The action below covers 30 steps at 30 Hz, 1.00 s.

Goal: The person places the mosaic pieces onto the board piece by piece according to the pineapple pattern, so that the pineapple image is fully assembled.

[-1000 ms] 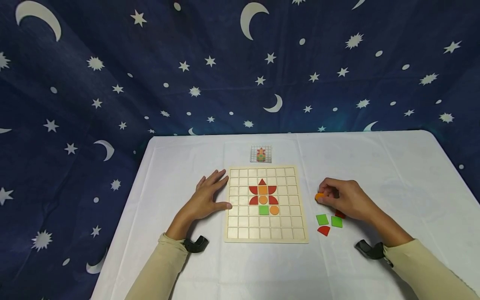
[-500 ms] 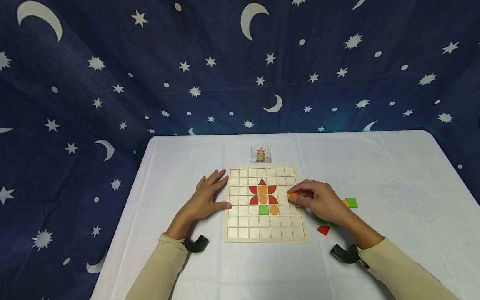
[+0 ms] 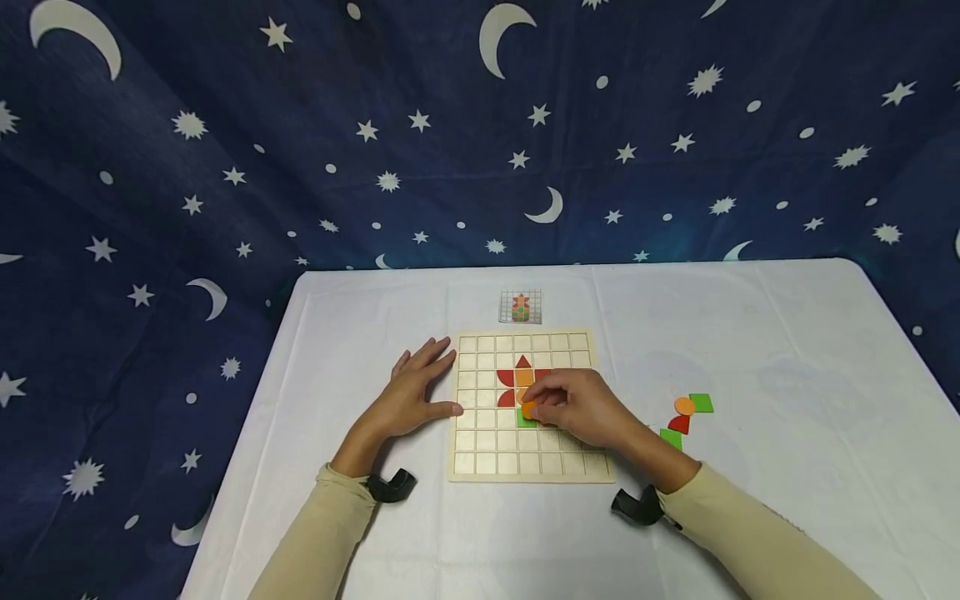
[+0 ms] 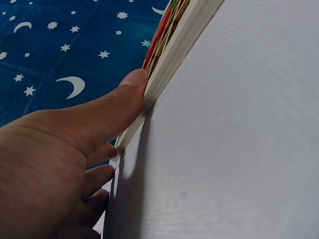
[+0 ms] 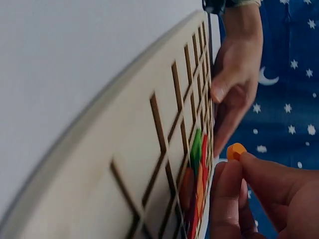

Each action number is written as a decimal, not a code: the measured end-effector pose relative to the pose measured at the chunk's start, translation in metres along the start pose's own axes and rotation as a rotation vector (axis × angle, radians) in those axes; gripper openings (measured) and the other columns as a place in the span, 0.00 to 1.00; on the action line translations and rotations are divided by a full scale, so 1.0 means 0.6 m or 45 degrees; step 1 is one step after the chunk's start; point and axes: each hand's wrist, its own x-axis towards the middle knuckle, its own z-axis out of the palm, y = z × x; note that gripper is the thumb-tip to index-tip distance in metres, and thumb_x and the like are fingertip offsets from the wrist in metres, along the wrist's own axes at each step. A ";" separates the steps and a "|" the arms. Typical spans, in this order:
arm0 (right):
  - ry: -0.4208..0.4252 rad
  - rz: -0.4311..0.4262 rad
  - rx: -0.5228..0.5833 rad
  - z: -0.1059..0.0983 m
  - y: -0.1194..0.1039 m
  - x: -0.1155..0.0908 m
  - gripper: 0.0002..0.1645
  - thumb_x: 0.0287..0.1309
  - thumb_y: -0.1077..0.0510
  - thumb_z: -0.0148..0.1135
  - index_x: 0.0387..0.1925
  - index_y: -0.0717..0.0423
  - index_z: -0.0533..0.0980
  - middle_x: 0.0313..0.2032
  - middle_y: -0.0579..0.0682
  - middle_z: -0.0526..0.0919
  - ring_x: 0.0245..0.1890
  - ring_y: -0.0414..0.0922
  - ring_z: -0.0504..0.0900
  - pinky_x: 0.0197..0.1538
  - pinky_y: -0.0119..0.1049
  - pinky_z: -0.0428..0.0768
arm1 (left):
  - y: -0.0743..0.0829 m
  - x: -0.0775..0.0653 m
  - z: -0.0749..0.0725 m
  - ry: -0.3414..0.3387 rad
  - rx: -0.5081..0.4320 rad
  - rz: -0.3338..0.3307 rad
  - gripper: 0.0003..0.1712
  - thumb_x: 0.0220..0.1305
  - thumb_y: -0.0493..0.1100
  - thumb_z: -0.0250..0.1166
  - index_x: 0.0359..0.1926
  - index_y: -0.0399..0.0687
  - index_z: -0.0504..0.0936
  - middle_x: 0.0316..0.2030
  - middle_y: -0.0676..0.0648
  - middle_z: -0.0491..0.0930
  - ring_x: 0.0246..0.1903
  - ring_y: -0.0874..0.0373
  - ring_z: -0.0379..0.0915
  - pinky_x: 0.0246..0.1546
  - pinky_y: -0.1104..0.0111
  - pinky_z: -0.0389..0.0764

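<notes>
A wooden grid board (image 3: pixel 476 442) lies on the table with red, orange and green flat pieces set in its middle squares. My right hand (image 3: pixel 577 407) pinches an orange disc (image 3: pixel 528 410) between thumb and fingertips, over the green square (image 3: pixel 526 422). In the right wrist view the disc (image 5: pixel 236 151) shows above the board's surface. That hand covers the pieces right of the middle column. My left hand (image 3: pixel 414 396) rests at the board's left side, fingers spread, thumb on the rim; the left wrist view shows the thumb (image 4: pixel 117 107) against the board's edge.
Beyond the board lies a small pattern card (image 3: pixel 520 307) with a coloured figure on a grid. Loose pieces sit to the right: a green square (image 3: pixel 702 403), an orange disc (image 3: pixel 684 406), a red piece (image 3: pixel 679 424) and another green square (image 3: pixel 671 438), partly behind the right forearm.
My right hand has carried the orange disc leftward from beside the loose pieces to over the board's middle. My left hand has stayed where it was.
</notes>
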 end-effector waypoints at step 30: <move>0.048 -0.127 -0.374 0.058 -0.028 0.028 0.08 0.52 0.64 0.73 0.31 0.47 0.90 0.28 0.35 0.89 0.34 0.35 0.83 0.37 0.27 0.79 | 0.001 0.001 -0.001 -0.011 -0.007 -0.007 0.53 0.55 0.56 0.78 0.76 0.42 0.65 0.80 0.43 0.54 0.81 0.43 0.41 0.77 0.39 0.39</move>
